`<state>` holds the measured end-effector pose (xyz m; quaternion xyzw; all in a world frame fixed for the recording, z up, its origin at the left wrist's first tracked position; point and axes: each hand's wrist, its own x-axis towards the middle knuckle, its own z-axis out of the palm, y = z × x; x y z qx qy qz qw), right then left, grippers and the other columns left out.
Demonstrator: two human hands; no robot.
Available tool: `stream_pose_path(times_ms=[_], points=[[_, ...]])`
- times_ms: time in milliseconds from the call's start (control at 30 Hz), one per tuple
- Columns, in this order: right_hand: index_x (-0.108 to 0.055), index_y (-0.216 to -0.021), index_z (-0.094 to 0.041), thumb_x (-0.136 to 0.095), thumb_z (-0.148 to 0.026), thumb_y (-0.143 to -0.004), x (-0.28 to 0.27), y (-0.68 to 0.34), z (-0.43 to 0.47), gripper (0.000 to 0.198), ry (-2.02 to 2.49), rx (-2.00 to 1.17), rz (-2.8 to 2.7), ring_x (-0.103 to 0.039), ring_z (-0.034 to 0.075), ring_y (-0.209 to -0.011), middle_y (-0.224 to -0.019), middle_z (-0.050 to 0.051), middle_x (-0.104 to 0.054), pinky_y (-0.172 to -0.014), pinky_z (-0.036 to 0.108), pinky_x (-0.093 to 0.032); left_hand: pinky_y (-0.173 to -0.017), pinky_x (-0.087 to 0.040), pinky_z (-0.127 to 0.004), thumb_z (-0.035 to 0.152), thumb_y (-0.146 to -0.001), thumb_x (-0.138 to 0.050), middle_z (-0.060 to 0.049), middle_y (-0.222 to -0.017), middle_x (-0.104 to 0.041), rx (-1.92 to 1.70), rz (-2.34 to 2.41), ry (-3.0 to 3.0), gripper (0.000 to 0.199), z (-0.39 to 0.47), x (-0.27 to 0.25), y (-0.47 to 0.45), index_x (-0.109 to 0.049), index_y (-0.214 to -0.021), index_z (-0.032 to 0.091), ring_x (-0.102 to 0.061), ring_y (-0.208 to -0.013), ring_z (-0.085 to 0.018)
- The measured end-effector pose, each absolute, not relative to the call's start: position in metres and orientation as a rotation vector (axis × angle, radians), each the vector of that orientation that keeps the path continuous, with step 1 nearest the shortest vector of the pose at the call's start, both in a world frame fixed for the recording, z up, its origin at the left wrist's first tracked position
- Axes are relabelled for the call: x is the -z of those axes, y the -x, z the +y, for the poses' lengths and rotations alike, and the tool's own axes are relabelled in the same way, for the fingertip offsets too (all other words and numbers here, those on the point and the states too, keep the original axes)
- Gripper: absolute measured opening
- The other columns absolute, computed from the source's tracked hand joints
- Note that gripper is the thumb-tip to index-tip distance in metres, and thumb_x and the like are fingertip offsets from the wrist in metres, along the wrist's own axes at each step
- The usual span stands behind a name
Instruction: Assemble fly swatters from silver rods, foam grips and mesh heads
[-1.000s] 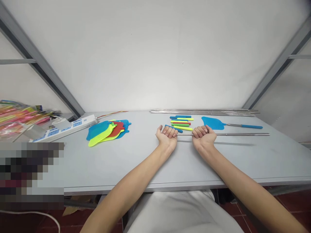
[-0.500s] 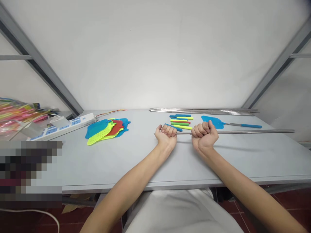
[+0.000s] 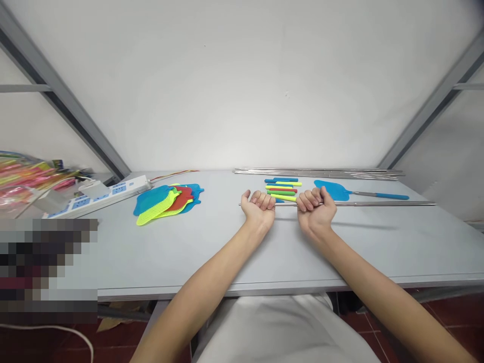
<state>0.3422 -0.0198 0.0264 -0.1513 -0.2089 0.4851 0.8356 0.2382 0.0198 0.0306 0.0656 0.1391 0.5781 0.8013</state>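
Note:
My left hand (image 3: 259, 210) is closed round the left end of a thin telescopic metal rod (image 3: 385, 203), thumb raised. My right hand (image 3: 316, 210) grips the same rod a short way along, its fingers curled over it. The rod lies level above the table and runs far out to the right. Behind my hands is a group of coloured grip tubes (image 3: 282, 193) in blue, yellow, green and red. Right of them lies a blue fly swatter (image 3: 333, 190) with a metal shaft and blue handle.
Loose fly swatter heads (image 3: 153, 200) in blue, yellow and red are piled on the left of the grey table (image 3: 212, 242). Several metal rods (image 3: 317, 173) lie along the back wall. A white power strip (image 3: 124, 190) and pink-yellow plastic bundles (image 3: 34, 179) sit at the far left.
The rod's far right end has come left while its left end has stayed near my left hand, so the rod is shorter. My right hand has shifted slightly left.

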Motion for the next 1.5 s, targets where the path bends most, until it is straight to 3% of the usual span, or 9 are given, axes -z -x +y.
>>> stream_pose_path(times_ms=[200, 467, 600, 733, 800, 900, 1100, 1267, 1500], points=[[-0.039, -0.053, -0.016, -0.038, -0.030, -0.075, -0.022, -0.346, -0.008, 0.026, 0.545, -1.069, -0.382, -0.044, 0.007, -0.047, -0.050, -0.004, -0.041, -0.049, 0.022, -0.042, -0.038, -0.020, -0.022, 0.024, -0.068, -0.036, 0.006, -0.037, -0.012, -1.254, 0.188, -0.173, 0.030, 0.028, -0.041, -0.230, -0.017, -0.045, 0.018, -0.016, -0.030, -0.006], [-0.055, -0.065, -0.012, -0.047, -0.047, -0.068, -0.041, -0.341, -0.024, 0.037, 1.070, -1.558, -1.175, -0.049, 0.010, -0.049, -0.056, 0.002, -0.051, -0.049, 0.023, -0.041, -0.041, -0.026, -0.021, 0.023, -0.067, -0.035, 0.006, -0.037, -0.019, -1.264, 0.261, -0.272, 0.028, 0.034, -0.048, -0.222, -0.021, -0.044, 0.017, -0.024, -0.032, -0.005], [-0.056, -0.064, -0.014, -0.044, -0.045, -0.072, -0.063, -0.349, -0.034, 0.035, 1.074, -1.293, -1.391, -0.050, 0.010, -0.056, -0.060, 0.002, -0.053, -0.060, 0.026, -0.040, -0.041, -0.025, -0.021, 0.024, -0.067, -0.036, 0.006, -0.038, -0.021, -1.207, 0.248, -0.291, 0.027, 0.032, -0.047, -0.225, -0.023, -0.044, 0.017, -0.025, -0.033, -0.005], [-0.059, -0.073, -0.017, -0.046, -0.048, -0.070, -0.078, -0.373, -0.035, 0.033, 1.321, -0.891, -1.548, -0.049, 0.017, -0.081, -0.080, 0.003, -0.057, -0.074, 0.027, -0.036, -0.041, -0.025, -0.021, 0.023, -0.067, -0.038, 0.005, -0.040, -0.022, -1.118, 0.188, -0.290, 0.027, 0.029, -0.046, -0.226, -0.024, -0.045, 0.017, -0.025, -0.034, -0.005], [-0.059, -0.079, -0.018, -0.046, -0.049, -0.068, -0.079, -0.386, -0.034, 0.035, 1.466, -0.987, -1.692, -0.049, 0.018, -0.082, -0.083, 0.004, -0.057, -0.071, 0.027, -0.036, -0.041, -0.025, -0.021, 0.023, -0.067, -0.039, 0.006, -0.040, -0.022, -1.089, 0.183, -0.282, 0.027, 0.029, -0.046, -0.226, -0.023, -0.046, 0.017, -0.024, -0.034, -0.005], [-0.059, -0.084, -0.015, -0.045, -0.052, -0.067, -0.075, -0.400, -0.034, 0.043, 1.604, -1.284, -1.828, -0.049, 0.013, -0.061, -0.071, 0.005, -0.054, -0.056, 0.025, -0.038, -0.040, -0.024, -0.021, 0.023, -0.068, -0.039, 0.006, -0.040, -0.022, -1.072, 0.203, -0.261, 0.027, 0.030, -0.045, -0.225, -0.024, -0.046, 0.017, -0.023, -0.033, -0.005], [-0.059, -0.085, -0.017, -0.044, -0.051, -0.069, -0.073, -0.409, -0.033, 0.040, 1.580, -1.376, -1.865, -0.029, 0.004, -0.043, -0.060, -0.001, -0.041, -0.037, 0.019, -0.020, -0.047, -0.034, -0.022, 0.024, -0.067, -0.041, 0.004, -0.045, -0.033, -1.074, 0.273, -0.247, 0.020, 0.033, -0.045, -0.226, -0.033, -0.051, 0.016, -0.037, -0.041, -0.006], [-0.058, -0.087, -0.018, -0.044, -0.050, -0.069, -0.078, -0.423, -0.034, 0.039, 1.622, -1.310, -1.827, -0.027, 0.004, -0.043, -0.060, -0.001, -0.037, -0.037, 0.020, -0.018, -0.063, -0.041, -0.027, 0.029, -0.065, -0.045, -0.004, -0.074, -0.051, -1.137, 0.451, -0.379, 0.016, 0.033, -0.049, -0.223, -0.047, -0.073, 0.015, -0.052, -0.065, -0.012], [-0.057, -0.089, -0.018, -0.046, -0.048, -0.069, -0.079, -0.441, -0.036, 0.038, 1.622, -1.285, -1.774, -0.026, 0.004, -0.042, -0.060, -0.001, -0.037, -0.037, 0.020, -0.016, -0.084, -0.032, -0.030, 0.033, -0.070, -0.046, -0.002, -0.110, -0.043, -1.732, 0.989, -1.423, 0.034, 0.020, -0.061, -0.221, -0.043, -0.103, 0.026, -0.041, -0.100, -0.015]])
